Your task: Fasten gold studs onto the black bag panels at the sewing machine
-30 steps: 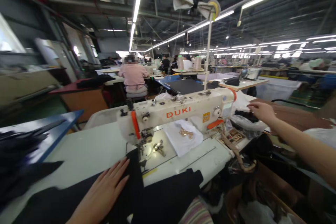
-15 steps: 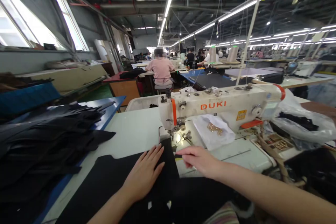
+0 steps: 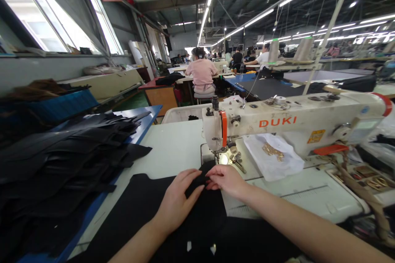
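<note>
A large piece of black fabric [image 3: 135, 209] lies over the front of the sewing table, and its narrow end reaches the needle area of a white sewing machine [image 3: 259, 121]. My left hand [image 3: 177, 195] arches over this fabric, fingertips and thumb touching it with a gap between them. Just right of it, my right hand [image 3: 226, 181] pinches the fabric's edge with thumb and fingers in front of the presser foot. Both hands are close together. Whether the fabric end sits under the foot is hard to make out.
A pile of black cut pieces [image 3: 70, 160] covers the blue table at left. Gold-coloured metal parts [image 3: 273, 152] lie on a white bag [image 3: 274, 168] under the machine arm. A tray [image 3: 367, 178] of small parts is at right. A person in pink [image 3: 201, 72] sits ahead.
My right hand has gone from a pointing shape beside the fabric to pinching its edge. My left hand has risen from flat to arched. The view has shifted left.
</note>
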### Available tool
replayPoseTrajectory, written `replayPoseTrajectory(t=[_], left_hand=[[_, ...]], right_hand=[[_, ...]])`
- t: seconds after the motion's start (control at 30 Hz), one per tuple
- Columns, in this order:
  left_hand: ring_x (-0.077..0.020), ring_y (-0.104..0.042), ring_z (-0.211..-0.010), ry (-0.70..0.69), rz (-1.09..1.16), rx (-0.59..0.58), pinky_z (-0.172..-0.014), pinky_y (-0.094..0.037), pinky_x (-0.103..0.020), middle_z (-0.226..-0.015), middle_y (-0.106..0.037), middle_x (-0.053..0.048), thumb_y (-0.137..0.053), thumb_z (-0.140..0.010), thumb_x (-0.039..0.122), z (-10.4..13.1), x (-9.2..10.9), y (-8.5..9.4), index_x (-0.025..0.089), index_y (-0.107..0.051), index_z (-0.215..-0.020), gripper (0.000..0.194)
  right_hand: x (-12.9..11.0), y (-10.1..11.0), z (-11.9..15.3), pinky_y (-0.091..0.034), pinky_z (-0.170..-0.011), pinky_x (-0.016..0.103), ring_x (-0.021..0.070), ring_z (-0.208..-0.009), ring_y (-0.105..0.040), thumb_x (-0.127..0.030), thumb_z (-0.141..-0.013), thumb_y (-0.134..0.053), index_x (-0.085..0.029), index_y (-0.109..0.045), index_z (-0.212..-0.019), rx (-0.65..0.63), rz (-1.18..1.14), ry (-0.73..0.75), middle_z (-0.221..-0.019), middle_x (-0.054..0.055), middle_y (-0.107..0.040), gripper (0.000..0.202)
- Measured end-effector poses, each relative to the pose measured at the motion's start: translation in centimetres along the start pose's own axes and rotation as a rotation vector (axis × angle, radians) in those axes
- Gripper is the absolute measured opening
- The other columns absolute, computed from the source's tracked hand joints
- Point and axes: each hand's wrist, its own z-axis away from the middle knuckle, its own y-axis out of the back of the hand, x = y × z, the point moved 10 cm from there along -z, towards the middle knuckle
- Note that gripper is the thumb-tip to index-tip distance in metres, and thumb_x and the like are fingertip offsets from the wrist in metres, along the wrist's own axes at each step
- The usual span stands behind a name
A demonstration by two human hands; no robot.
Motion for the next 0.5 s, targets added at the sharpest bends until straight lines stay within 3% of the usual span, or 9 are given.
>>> replayPoseTrajectory(t=[0.13, 0.27, 0.5], left_hand=[[-0.0194, -0.060, -0.090, 0.036, 0.080, -0.037, -0.083, -0.048, -0.032, -0.093, -0.066, -0.005, -0.042, -0.090, 0.037, -1.3, 0.6, -0.2, 0.022, -0.063, -0.095, 0.027], [-0.0164, -0.057, -0.067, 0.209, 0.234, -0.174, -0.064, -0.045, -0.027, -0.070, -0.063, 0.000, -0.046, -0.085, 0.041, -2.8, -1.4, -2.2, 0.020, -0.064, -0.081, 0.028], [-0.0166, -0.055, -0.060, 0.311, 0.324, -0.244, -0.059, -0.042, -0.025, -0.061, -0.060, 0.002, -0.052, -0.076, 0.053, -4.6, -4.4, -3.1, 0.019, -0.065, -0.079, 0.036]], right_hand=[[0.0, 0.0, 0.0, -0.053, -0.061, 0.026, 0.0147, -0.065, -0.068, -0.020, -0.075, -0.060, -0.016, -0.061, -0.081, 0.024, -0.025, 0.032, -0.068, -0.002, -0.065, 0.006], [-0.1, 0.5, -0.3, -0.051, -0.058, 0.023, 0.0135, -0.063, -0.068, -0.018, -0.077, -0.057, -0.017, -0.056, -0.082, 0.097, -0.059, 0.058, -0.066, -0.003, -0.063, 0.005], [-0.4, 0.9, 0.4, -0.051, -0.060, 0.024, 0.0137, -0.065, -0.067, -0.022, -0.078, -0.059, -0.019, -0.055, -0.093, 0.118, -0.088, 0.085, -0.074, -0.002, -0.063, 0.016]])
